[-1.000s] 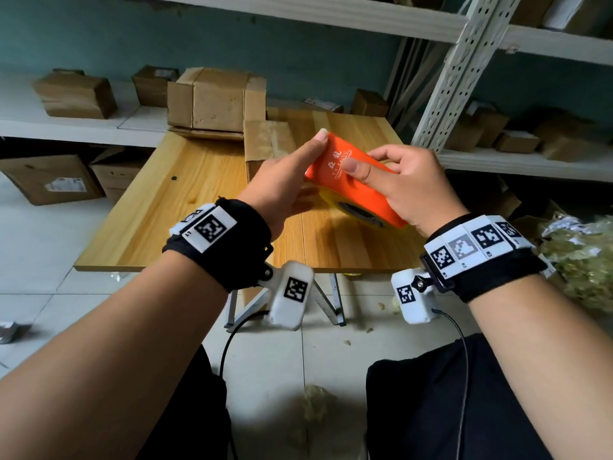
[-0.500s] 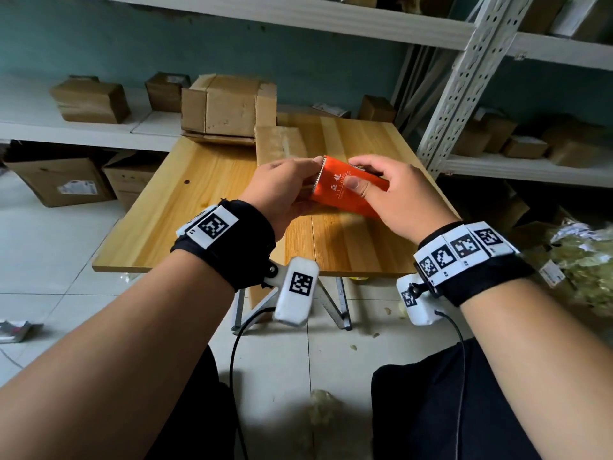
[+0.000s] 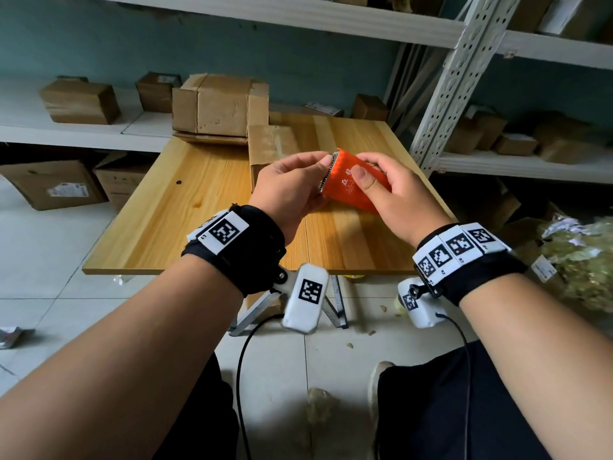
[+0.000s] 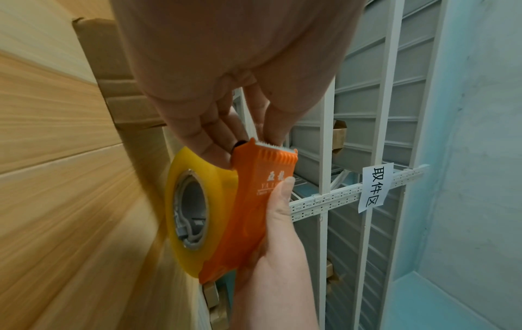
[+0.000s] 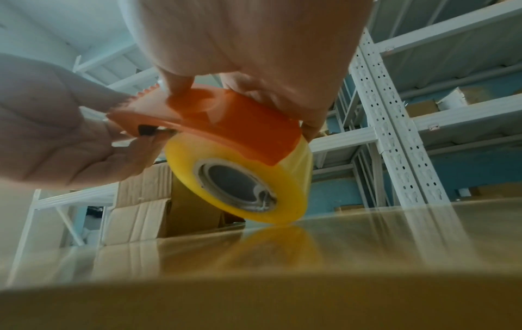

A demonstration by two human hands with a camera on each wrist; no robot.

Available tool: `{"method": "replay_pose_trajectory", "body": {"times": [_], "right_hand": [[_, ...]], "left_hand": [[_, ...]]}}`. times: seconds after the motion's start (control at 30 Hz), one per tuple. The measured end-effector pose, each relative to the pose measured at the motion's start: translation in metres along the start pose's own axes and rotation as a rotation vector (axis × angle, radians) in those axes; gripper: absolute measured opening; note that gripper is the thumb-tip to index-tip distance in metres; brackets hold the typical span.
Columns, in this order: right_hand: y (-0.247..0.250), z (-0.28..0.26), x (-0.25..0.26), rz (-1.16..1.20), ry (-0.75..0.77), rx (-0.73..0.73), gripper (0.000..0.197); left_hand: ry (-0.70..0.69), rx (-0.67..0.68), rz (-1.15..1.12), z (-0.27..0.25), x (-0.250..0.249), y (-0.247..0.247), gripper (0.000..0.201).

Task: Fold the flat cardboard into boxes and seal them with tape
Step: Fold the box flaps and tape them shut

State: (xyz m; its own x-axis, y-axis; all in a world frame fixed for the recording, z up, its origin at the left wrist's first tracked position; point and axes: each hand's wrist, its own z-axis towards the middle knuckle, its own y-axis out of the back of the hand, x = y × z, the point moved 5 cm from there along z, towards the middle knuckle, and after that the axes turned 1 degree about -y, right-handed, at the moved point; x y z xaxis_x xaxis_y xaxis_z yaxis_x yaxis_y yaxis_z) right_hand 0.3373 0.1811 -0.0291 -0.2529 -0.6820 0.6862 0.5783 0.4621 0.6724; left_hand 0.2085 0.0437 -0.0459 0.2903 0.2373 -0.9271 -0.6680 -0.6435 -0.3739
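Note:
My right hand (image 3: 366, 167) grips an orange tape dispenser (image 3: 345, 185) low over the wooden table (image 3: 185, 214), thumb on its printed top. My left hand (image 3: 318, 171) pinches the serrated blade end of it. The left wrist view shows the left fingers (image 4: 214, 138) pressed on the dispenser (image 4: 262, 201) just under the blade, beside the yellow tape roll (image 4: 197, 201). Seen from the right wrist, the roll (image 5: 240, 178) hangs just above the tabletop (image 5: 282, 256). Behind the hands a narrow folded cardboard box (image 3: 272, 144) stands on the table.
A larger cardboard box (image 3: 219, 107) sits on flat cardboard (image 3: 205, 137) at the table's far left edge. White metal shelving (image 3: 444, 94) with small boxes runs behind and to the right. Cartons stand on the floor at left, a heap of packing waste (image 3: 583, 260) at right.
Both hands lowered the dispenser toward the tabletop and tipped its blade end up. My left hand shifted from a stretched finger along its top to a pinch at the blade.

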Motion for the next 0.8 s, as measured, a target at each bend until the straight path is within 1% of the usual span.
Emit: {"method": "replay_pose_trajectory", "body": {"times": [0.13,0.23,0.33,0.43,0.57,0.63,0.7,0.8], "right_hand": [[-0.005,-0.008,0.002,-0.068,0.019,-0.076,0.067],[-0.004,-0.01,0.006,-0.085,0.03,-0.12,0.062],[-0.003,-0.01,0.012,-0.076,0.047,-0.161,0.058],[-0.002,-0.009,0.014,-0.072,0.058,-0.198,0.055],[-0.001,-0.004,0.016,-0.084,0.107,-0.234,0.06],[-0.001,-0.001,0.016,-0.1,0.134,-0.243,0.064],[-0.004,0.001,0.015,-0.104,0.153,-0.232,0.069],[-0.009,0.005,0.015,-0.093,0.164,-0.193,0.071]], "left_hand": [[0.013,-0.001,-0.011,0.0,-0.002,0.002,0.027],[0.041,0.009,-0.022,-0.001,-0.003,0.003,0.028],[0.065,0.062,-0.004,-0.003,-0.005,0.003,0.023],[0.082,0.108,0.022,-0.008,-0.006,0.0,0.027],[0.08,0.117,0.053,-0.01,-0.008,0.001,0.02],[0.051,0.119,0.093,-0.01,-0.011,0.003,0.022],[0.006,0.116,0.144,-0.012,-0.017,0.005,0.03],[0.016,0.1,0.218,-0.011,-0.021,0.011,0.063]]}}
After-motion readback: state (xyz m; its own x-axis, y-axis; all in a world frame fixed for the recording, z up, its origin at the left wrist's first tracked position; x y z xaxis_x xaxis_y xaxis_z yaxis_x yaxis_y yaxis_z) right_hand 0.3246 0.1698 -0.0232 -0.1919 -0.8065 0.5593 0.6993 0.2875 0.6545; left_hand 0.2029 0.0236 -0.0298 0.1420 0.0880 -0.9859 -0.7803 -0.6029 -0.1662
